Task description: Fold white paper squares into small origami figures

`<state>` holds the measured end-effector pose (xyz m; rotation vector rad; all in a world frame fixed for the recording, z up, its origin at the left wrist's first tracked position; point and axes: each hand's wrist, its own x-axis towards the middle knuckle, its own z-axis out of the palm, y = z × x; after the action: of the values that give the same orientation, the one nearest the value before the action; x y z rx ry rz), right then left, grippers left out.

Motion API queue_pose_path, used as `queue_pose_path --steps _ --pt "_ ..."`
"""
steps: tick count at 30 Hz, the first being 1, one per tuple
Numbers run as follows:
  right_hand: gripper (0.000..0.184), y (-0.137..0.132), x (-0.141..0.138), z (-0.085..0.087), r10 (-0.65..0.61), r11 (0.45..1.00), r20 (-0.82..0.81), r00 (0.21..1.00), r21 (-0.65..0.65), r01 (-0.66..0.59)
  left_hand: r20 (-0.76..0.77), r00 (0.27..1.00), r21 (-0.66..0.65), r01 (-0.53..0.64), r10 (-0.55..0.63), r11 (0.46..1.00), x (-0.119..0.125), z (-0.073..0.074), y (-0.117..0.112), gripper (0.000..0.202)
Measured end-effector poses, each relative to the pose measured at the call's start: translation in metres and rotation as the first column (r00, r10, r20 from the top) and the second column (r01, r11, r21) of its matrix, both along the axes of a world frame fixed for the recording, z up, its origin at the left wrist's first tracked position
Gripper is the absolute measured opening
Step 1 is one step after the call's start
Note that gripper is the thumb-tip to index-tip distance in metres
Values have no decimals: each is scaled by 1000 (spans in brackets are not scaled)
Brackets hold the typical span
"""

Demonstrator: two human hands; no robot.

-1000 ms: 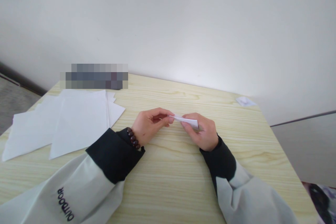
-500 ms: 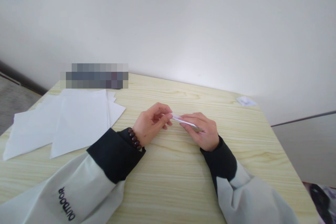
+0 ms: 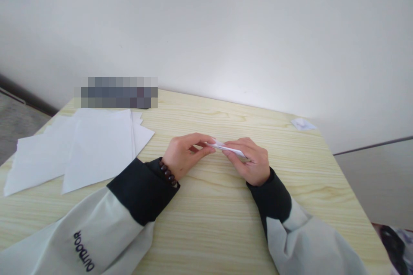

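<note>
Between my two hands is a small folded piece of white paper (image 3: 232, 151), seen nearly edge-on above the table. My left hand (image 3: 189, 152), with a dark beaded bracelet at the wrist, pinches its left end between thumb and fingers. The right end sits in my right hand (image 3: 250, 159), thumb below and fingers on top. The folds on the far side of the paper are hidden by my fingers.
White paper sheets (image 3: 100, 150) lie overlapped on the left of the wooden table (image 3: 206, 232). A blurred-out dark object (image 3: 116, 93) stands behind them. A small whitish folded piece (image 3: 302, 124) rests at the back right corner. A white wall (image 3: 226, 30) borders the far edge.
My left fingers have shifted slightly and straightened, now pinching the paper's left end with thumb below. The right hand has barely moved and keeps its hold.
</note>
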<state>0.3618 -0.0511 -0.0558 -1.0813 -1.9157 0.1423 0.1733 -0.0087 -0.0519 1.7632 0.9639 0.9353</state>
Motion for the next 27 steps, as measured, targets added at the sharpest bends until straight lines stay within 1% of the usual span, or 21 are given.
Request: queue_pose_path --steps 3,6,11,15,18,20,21,23,25,27 --pt "15 2 1 -1 35 999 5 999 26 -35 -14 1000 30 6 -5 1000 0 0 0 17" --pt "16 3 1 -2 52 998 25 998 32 -53 -61 998 45 23 -20 999 -1 0 0 17" --pt "14 2 0 1 35 999 62 997 31 -37 -114 993 133 9 6 991 -1 0 0 14" --pt "10 3 -1 1 30 1000 50 998 4 -30 -132 991 146 6 14 989 -1 1 0 14" --pt "7 3 -1 0 27 1000 39 999 -17 -26 -108 994 98 -8 19 995 0 -1 0 14" --pt "8 3 -1 -1 24 999 42 999 -39 -22 -48 998 27 -41 42 999 0 -3 0 14" --pt "9 3 -1 -1 23 999 44 999 -49 -21 -17 998 -17 -60 59 998 0 -4 0 16" --pt "10 2 -1 0 22 998 50 999 -63 -19 24 996 -105 -81 84 991 0 -5 1 27" --pt "11 2 -1 1 22 997 54 998 -77 -17 45 995 -171 -79 88 982 0 -5 1 34" --pt "12 1 0 1 14 994 60 998 -106 -7 72 994 -210 -61 78 976 1 -5 1 28"
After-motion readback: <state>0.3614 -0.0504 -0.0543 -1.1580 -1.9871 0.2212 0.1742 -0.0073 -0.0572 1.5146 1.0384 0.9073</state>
